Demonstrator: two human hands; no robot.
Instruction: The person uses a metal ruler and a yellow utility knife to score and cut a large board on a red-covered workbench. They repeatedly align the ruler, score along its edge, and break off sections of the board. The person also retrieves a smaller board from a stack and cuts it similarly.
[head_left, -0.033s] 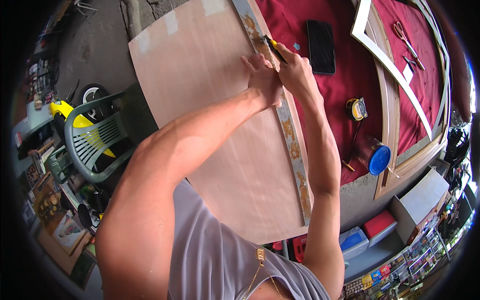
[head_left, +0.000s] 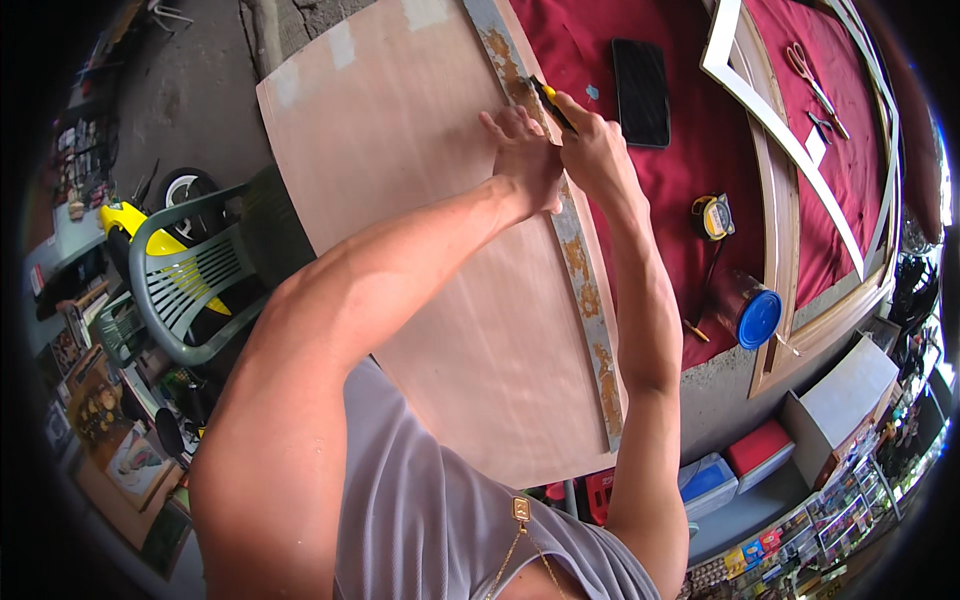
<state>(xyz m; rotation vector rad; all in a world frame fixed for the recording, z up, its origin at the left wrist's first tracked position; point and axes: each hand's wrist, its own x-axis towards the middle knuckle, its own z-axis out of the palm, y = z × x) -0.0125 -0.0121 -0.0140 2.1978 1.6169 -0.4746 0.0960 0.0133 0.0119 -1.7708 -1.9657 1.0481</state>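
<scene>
At the far left, a green plastic chair (head_left: 200, 262) is seen beside a yellow-bodied thing with a wheel. To its right, a broad plywood sheet (head_left: 400, 260) is spread in front of the person. The left hand (head_left: 530, 170) is laid across a rust-patched metal straightedge (head_left: 575, 270), which is set lengthwise near the sheet's right edge; its fingers are held slightly apart, pressed down rather than closed around anything. Just above, a yellow-and-black utility knife (head_left: 551, 96) is slanted across the upper part of the straightedge, its front end placed at the metal; whether the wood is touched by the blade cannot be told. The knife's handle is clamped in the fingers of the right hand (head_left: 598, 150), which is placed right beside the left. Farther right, on a dark red cloth (head_left: 665, 215), a black touchscreen device (head_left: 641, 95), a tape measure (head_left: 713, 217) and a blue-lidded jar (head_left: 757, 318) are set out. Beyond them, a bent white strip (head_left: 722, 45) is laid over wooden moulding, and red-handled scissors (head_left: 823, 98) are seen at the right.
</scene>
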